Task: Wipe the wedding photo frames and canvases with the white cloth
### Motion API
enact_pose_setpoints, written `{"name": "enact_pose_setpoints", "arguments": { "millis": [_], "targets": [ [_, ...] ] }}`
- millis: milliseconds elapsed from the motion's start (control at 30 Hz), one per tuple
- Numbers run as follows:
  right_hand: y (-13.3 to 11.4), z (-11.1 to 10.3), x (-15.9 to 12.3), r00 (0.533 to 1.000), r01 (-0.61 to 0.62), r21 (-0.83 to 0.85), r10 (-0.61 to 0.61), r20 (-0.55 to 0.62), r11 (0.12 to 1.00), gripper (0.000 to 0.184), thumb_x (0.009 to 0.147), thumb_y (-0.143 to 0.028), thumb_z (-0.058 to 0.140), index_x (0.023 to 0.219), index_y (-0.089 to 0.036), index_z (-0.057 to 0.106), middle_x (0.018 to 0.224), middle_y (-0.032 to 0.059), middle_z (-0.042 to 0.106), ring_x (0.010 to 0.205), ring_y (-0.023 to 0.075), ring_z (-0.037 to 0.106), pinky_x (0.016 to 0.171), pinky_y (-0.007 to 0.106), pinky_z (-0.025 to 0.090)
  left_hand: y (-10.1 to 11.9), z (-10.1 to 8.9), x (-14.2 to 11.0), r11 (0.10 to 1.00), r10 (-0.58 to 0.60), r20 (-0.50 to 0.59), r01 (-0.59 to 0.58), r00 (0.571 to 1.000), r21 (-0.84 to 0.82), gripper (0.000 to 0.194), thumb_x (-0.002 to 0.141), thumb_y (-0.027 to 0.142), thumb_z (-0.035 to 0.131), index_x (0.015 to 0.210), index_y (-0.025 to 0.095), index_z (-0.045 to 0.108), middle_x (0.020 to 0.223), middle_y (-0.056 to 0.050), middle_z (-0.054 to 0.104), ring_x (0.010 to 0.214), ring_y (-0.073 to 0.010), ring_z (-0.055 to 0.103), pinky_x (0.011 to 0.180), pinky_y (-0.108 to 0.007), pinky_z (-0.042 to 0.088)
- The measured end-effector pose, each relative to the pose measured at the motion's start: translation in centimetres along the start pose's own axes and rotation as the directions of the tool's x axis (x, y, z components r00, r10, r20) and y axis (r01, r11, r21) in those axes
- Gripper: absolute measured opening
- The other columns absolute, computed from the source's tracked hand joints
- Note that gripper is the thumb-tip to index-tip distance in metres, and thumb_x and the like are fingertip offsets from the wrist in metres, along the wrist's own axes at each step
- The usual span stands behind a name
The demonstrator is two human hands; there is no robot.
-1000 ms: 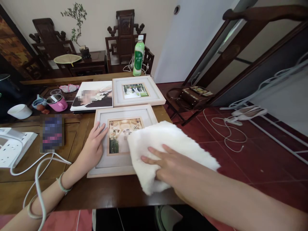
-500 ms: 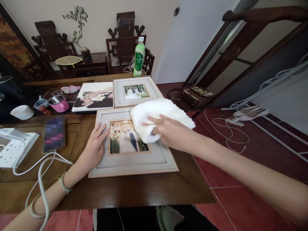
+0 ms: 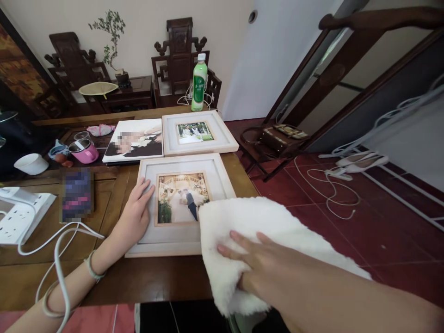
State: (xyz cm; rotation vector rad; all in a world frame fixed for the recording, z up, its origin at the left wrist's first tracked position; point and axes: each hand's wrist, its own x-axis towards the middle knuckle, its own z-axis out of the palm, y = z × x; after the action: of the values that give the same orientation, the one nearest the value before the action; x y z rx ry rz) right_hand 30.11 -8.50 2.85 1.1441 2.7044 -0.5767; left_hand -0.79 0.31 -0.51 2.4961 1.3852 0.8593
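A light wooden picture frame [image 3: 183, 241] with a wedding photo lies flat on the table. My left hand [image 3: 138, 212] rests on its left border, fingers stretched out over the edge. With my right hand [image 3: 263, 263] I hold a fluffy white cloth [image 3: 239, 217], its thumb tucked under a fold and its fingers pressed on the pile. The cloth covers the frame's lower right corner and hangs past the table's front edge. Behind lie a second picture frame [image 3: 224, 132] and a white-edged photo panel [image 3: 138, 132].
A green bottle [image 3: 199, 85] stands at the table's back edge. Leftward are a pink mug [image 3: 88, 153], a white cup [image 3: 31, 164], a power strip [image 3: 26, 217] and looping white cables [image 3: 60, 259]. A brown bag [image 3: 282, 138] sits on a chair to the right.
My right hand has drawn the white cloth toward me, from the frame's upper right side down over its lower right corner. My left hand has stayed in place.
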Motion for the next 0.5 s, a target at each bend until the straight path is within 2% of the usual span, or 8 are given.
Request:
{"name": "enact_pose_setpoints", "arguments": {
  "millis": [67, 167, 200, 267, 400, 500],
  "targets": [
    [0.2, -0.6, -0.5, 0.998, 0.047, 0.044, -0.045, -0.042, 0.998, 0.024, 0.073, -0.009, 0.061, 0.075, -0.028, 0.076, 0.134, 0.0042, 0.064, 0.127, 0.0426, 0.052, 0.096, 0.062, 0.05, -0.1, 0.0, -0.1, 1.0, 0.008, 0.005, -0.008, 1.0, -0.002, 0.056, 0.089, 0.004, 0.036, 0.143, 0.017, 0.048, 0.151, -0.016, 0.043, 0.148, -0.0295, 0.028, 0.119, -0.057, 0.027],
    [0.6, -4.2, -0.3, 0.991, 0.001, 0.051, 0.006, -0.132, 0.999, 0.053, 0.065, 0.005, 0.047, 0.097, -0.026, 0.075, 0.142, 0.0055, 0.057, 0.134, 0.0334, 0.048, 0.103, 0.056, 0.047, -0.2, -0.1, -0.1, 1.0, 0.017, 0.028, -0.017, 0.999, -0.009, 0.061, 0.087, 0.002, 0.037, 0.145, 0.019, 0.045, 0.153, -0.014, 0.042, 0.149, -0.0306, 0.025, 0.119, -0.059, 0.025],
    [0.9, -5.4, 0.1, 0.994, -0.008, 0.016, 0.01, -0.105, 1.0, 0.055, 0.061, 0.006, 0.045, 0.097, -0.023, 0.075, 0.142, 0.0076, 0.057, 0.135, 0.0329, 0.046, 0.104, 0.056, 0.047, -0.2, -0.2, -0.1, 1.0, 0.021, 0.04, -0.02, 0.999, -0.012, 0.063, 0.086, 0.001, 0.037, 0.146, 0.02, 0.045, 0.153, -0.014, 0.041, 0.149, -0.031, 0.024, 0.119, -0.06, 0.025],
    [1.9, -7.0, 1.6, 0.992, -0.022, -0.075, 0.012, -0.128, 0.997, 0.051, 0.059, 0.008, 0.044, 0.092, -0.017, 0.075, 0.144, 0.0119, 0.054, 0.14, 0.0358, 0.038, 0.107, 0.062, 0.04, -0.2, -0.4, -0.2, 0.999, 0.034, 0.064, -0.033, 0.997, -0.026, 0.065, 0.085, 0.0, 0.037, 0.147, 0.02, 0.044, 0.154, -0.014, 0.04, 0.15, -0.0313, 0.021, 0.119, -0.061, 0.024],
    [5.4, -7.2, 5.2, 0.945, -0.051, -0.204, -0.019, -0.326, 0.978, 0.052, 0.063, 0.011, 0.044, 0.098, -0.013, 0.075, 0.146, 0.0153, 0.05, 0.143, 0.0381, 0.031, 0.109, 0.068, 0.033, -0.2, -0.6, -0.2, 0.997, 0.045, 0.081, -0.041, 0.996, -0.058, 0.068, 0.084, -0.001, 0.037, 0.148, 0.021, 0.043, 0.155, -0.014, 0.04, 0.15, -0.0319, 0.019, 0.119, -0.062, 0.022],
    [7.8, -7.3, 7.3, 0.916, -0.068, -0.277, -0.05, -0.398, 0.959, 0.053, 0.066, 0.012, 0.044, 0.104, -0.011, 0.073, 0.146, 0.0169, 0.05, 0.141, 0.0392, 0.033, 0.108, 0.068, 0.035, -0.3, -0.6, -0.2, 0.997, 0.048, 0.075, -0.043, 0.996, -0.057, 0.066, 0.085, -0.001, 0.037, 0.147, 0.02, 0.043, 0.154, -0.015, 0.041, 0.15, -0.0321, 0.019, 0.119, -0.062, 0.022]
  ]
}}
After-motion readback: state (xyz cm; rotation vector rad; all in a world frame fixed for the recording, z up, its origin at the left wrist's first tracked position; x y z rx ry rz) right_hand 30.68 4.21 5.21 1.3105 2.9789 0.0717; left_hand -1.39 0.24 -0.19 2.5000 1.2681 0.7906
